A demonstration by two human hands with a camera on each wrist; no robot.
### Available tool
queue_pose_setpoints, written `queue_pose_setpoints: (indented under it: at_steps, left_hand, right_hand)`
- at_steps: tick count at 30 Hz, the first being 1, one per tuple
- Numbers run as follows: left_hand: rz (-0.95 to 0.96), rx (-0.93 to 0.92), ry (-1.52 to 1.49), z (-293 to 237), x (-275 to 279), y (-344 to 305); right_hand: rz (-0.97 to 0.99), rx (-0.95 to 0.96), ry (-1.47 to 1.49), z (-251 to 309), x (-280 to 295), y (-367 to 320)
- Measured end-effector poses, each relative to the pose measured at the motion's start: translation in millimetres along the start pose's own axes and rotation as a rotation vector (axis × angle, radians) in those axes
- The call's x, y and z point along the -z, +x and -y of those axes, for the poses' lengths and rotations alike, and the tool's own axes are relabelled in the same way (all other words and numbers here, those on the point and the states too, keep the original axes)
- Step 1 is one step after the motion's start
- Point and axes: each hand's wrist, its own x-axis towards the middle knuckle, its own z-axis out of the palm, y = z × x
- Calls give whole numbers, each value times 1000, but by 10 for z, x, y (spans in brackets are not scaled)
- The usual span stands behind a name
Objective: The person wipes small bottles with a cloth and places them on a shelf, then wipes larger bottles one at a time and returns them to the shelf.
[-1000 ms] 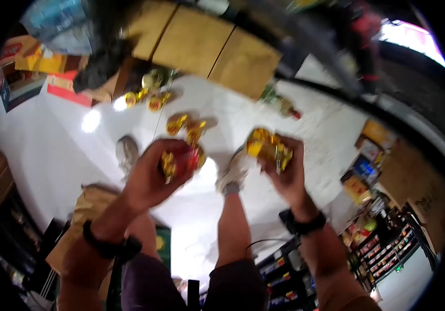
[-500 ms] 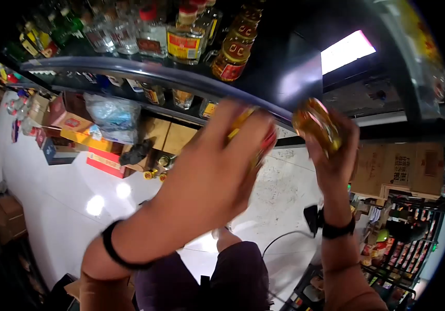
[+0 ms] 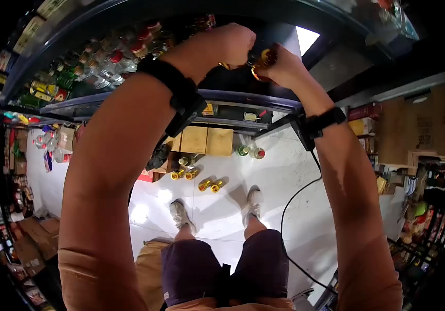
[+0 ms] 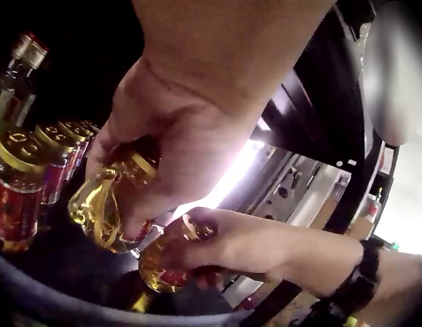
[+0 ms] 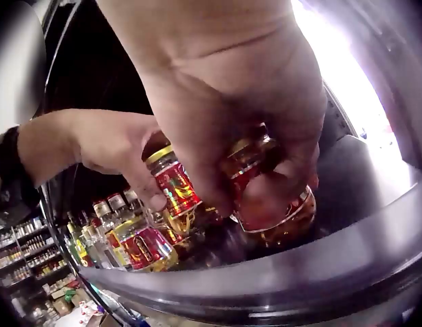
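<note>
My left hand reaches over the dark shelf and grips a gold-lidded bottle with a red label, its fingers curled around it. Beside it, my right hand holds another amber bottle low over the shelf. In the left wrist view the left hand has a clear, gold-tinted bottle tilted under its fingers, and the right hand is just beyond. A row of similar red-labelled bottles stands beside the left hand. Whether the held bottles touch the shelf is hard to tell.
Clear and green bottles crowd the shelf's left part behind its raised front edge. Below, gold-capped bottles and cardboard boxes are on the floor. A black cable hangs from the right wrist. Cartons stand at the right.
Both hands, each holding a bottle, have risen from above the floor and moved forward over the shelf. The view has shifted with the head.
</note>
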Motion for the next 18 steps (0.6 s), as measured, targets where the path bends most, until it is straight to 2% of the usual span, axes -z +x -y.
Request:
queue_pose_setpoints:
  at_steps: [1, 3, 5, 7, 8, 9, 10, 11, 12, 15, 17, 18]
  left_hand:
    - [16, -11, 4, 20, -42, 64]
    - [57, 24, 58, 86, -150, 156]
    - [86, 58, 39, 156, -239, 254]
    - [47, 9, 113, 260, -348, 293]
    - [-72, -63, 22, 333, -359, 267]
    - [-68, -64, 21, 344, -385, 288]
    - [-62, -29, 34, 346, -393, 327]
    - [-57, 6, 47, 314, -343, 342]
    - [139, 52, 34, 110, -15, 149]
    - [135, 95, 25, 38, 134, 12]
    - [156, 88, 55, 69, 100, 17]
    - [105, 54, 51, 61, 115, -43]
  right_hand:
    - [-22, 37, -24, -23, -47, 22]
    - [20, -17, -18, 46, -45, 65]
    - [-20, -45, -47, 43, -85, 143]
    - [-38, -18, -119, -23, -149, 245]
    - [-60, 3, -119, -27, -147, 264]
    - [-87, 24, -119, -20, -133, 298]
    - [-25, 10, -86, -24, -88, 327]
    - [-23, 9, -85, -71, -107, 378]
    - [-81, 45, -135, -130, -151, 438]
    - [-155, 118, -189, -130, -196, 504]
    - [-165, -32, -182, -44, -183, 525]
    - [-71, -47, -117, -37, -138, 577]
